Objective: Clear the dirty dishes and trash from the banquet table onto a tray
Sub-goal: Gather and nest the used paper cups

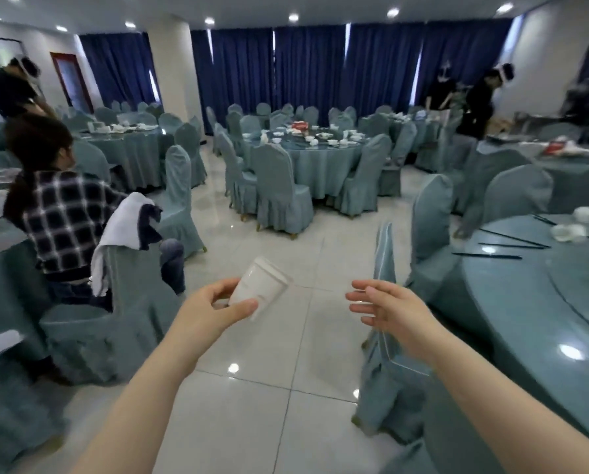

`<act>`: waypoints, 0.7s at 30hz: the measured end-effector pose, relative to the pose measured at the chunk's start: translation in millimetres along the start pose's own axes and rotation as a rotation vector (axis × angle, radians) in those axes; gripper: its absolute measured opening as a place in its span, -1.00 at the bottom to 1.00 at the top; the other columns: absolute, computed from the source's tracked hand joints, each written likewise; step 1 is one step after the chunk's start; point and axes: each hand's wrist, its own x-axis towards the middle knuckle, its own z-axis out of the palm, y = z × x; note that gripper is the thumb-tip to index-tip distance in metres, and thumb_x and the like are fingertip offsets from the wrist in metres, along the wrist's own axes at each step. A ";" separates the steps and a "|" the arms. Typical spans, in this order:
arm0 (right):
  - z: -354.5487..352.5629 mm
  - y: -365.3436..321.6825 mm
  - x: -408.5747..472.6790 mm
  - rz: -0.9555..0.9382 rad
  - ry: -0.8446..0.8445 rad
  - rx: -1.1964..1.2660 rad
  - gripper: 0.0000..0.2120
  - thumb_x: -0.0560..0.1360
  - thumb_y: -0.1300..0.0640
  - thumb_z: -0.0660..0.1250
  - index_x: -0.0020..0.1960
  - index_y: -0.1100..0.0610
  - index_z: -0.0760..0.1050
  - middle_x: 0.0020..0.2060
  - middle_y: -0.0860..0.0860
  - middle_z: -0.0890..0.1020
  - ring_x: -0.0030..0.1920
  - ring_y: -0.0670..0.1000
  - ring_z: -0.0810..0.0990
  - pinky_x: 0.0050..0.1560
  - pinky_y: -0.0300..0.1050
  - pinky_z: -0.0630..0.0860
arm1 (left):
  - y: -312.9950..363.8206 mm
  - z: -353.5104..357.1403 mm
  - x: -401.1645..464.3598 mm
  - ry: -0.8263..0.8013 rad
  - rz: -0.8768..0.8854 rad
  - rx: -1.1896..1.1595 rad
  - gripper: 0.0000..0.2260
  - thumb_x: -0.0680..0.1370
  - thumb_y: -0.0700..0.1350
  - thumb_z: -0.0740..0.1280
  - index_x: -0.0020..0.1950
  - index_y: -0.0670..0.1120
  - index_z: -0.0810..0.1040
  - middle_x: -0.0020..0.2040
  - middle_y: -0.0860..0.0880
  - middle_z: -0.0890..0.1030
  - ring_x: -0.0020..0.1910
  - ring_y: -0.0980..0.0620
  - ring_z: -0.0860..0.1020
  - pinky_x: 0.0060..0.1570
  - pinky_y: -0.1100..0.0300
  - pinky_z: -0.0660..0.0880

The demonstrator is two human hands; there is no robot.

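My left hand grips a white paper cup, tilted with its rim up and to the right, over the tiled floor. My right hand is held out beside it with relaxed fingers and holds nothing. The round banquet table with a teal cloth lies to my right. On it are black chopsticks, small white cups and a white bowl. No tray is in view.
A covered chair stands just right of my right hand, another behind it. A seated person in a checked shirt is at the left on a chair draped with a towel. More set tables and standing people fill the hall.
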 end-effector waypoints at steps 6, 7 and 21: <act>-74.5 -4.6 20.0 -0.006 0.315 0.006 -0.80 0.59 0.16 0.22 0.16 0.11 0.56 0.02 0.05 0.69 -0.03 0.02 0.66 -0.02 -0.10 0.52 | 15.8 77.5 126.9 -0.255 0.083 -0.030 -0.74 0.43 -0.10 0.47 0.06 0.14 0.56 0.02 0.13 0.64 -0.06 0.18 0.61 -0.08 0.26 0.51; -88.8 -4.8 24.3 -0.014 0.362 0.008 -0.80 0.59 0.16 0.22 0.15 0.10 0.56 0.01 0.05 0.70 -0.03 0.01 0.65 0.01 -0.08 0.51 | 17.3 93.3 145.6 -0.300 0.091 -0.030 -0.76 0.43 -0.09 0.47 0.04 0.14 0.57 0.01 0.12 0.65 -0.08 0.20 0.62 -0.07 0.25 0.51; -239.3 2.2 182.0 0.019 0.640 0.018 -0.82 0.59 0.11 0.23 0.13 0.03 0.56 -0.02 -0.04 0.70 0.02 0.00 0.67 0.08 -0.07 0.56 | 33.4 268.0 376.8 -0.535 0.118 -0.103 -0.70 0.44 -0.04 0.45 0.16 0.14 0.57 0.06 0.16 0.65 0.04 0.14 0.61 0.01 0.17 0.52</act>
